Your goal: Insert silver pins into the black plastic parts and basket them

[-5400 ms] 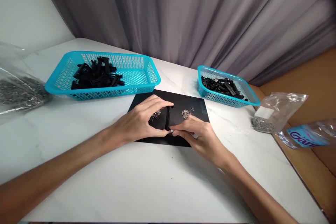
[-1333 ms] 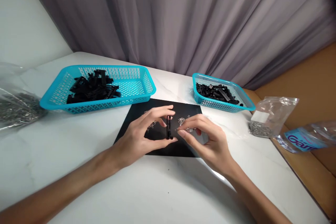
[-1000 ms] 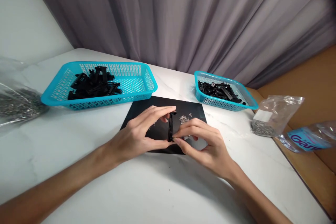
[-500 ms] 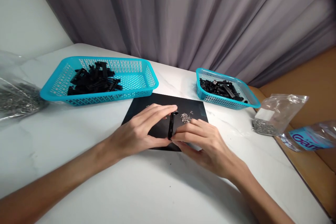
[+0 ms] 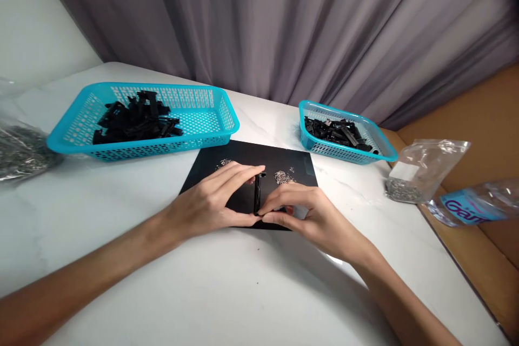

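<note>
A narrow black plastic part (image 5: 257, 193) stands upright over a black mat (image 5: 239, 151). My left hand (image 5: 219, 194) grips it between the fingers at its far end and the thumb at its near end. Close to that near end, the thumb and fingers of my right hand (image 5: 304, 213) are pinched together; whether something small sits between them is hidden. Beyond my right hand lies a pile of small shiny metal pieces (image 5: 283, 177), and another small pile (image 5: 224, 162) shows behind the fingers of my left hand.
A large blue basket (image 5: 162, 146) of black plastic parts stands at back left, a smaller blue basket (image 5: 344, 157) of similar parts at back right. Bags of metal pieces lie far left (image 5: 24, 154) and right (image 5: 405, 190). A plastic bottle (image 5: 466, 208) lies at the right edge.
My right hand has turned, so its thumb now shows more at the near end of the part. The whole view has shifted slightly; my left hand keeps its hold.
</note>
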`<state>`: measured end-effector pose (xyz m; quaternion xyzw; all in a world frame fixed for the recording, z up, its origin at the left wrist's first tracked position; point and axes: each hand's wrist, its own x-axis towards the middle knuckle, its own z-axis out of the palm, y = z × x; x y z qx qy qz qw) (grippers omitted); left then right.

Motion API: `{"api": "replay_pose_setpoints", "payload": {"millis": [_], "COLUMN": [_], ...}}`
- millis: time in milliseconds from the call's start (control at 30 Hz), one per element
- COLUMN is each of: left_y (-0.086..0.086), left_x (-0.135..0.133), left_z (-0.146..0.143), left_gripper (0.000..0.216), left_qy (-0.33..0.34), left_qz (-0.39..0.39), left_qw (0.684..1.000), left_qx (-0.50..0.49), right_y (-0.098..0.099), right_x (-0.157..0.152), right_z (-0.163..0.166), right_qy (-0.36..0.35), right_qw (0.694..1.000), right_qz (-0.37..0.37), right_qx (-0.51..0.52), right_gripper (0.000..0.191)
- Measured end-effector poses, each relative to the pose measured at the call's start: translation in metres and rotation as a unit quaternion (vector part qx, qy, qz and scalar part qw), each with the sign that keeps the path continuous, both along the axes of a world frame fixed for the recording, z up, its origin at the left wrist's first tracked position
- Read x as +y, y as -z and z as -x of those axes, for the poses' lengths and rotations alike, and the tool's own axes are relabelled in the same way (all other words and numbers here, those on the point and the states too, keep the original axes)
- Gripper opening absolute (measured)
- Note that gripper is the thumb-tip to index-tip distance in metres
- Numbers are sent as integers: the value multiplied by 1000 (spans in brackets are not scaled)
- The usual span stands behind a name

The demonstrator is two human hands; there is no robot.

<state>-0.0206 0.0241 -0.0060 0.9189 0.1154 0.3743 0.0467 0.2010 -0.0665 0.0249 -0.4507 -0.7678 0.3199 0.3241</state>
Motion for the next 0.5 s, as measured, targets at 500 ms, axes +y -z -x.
{"api": "replay_pose_setpoints", "payload": {"millis": [500], "left_y": [-2], "left_x": [-2], "left_z": [-1], "left_gripper": [56], "left_qy": [-7], "left_qz": [-91], "left_qw": [996], "left_qx": [-8], "right_y": [11], "right_x": [-3], "right_z": [8], "right_qy": [61], "right_qw": [997], "right_qz": [-11], "right_qx": [-35], "right_gripper": [11]}}
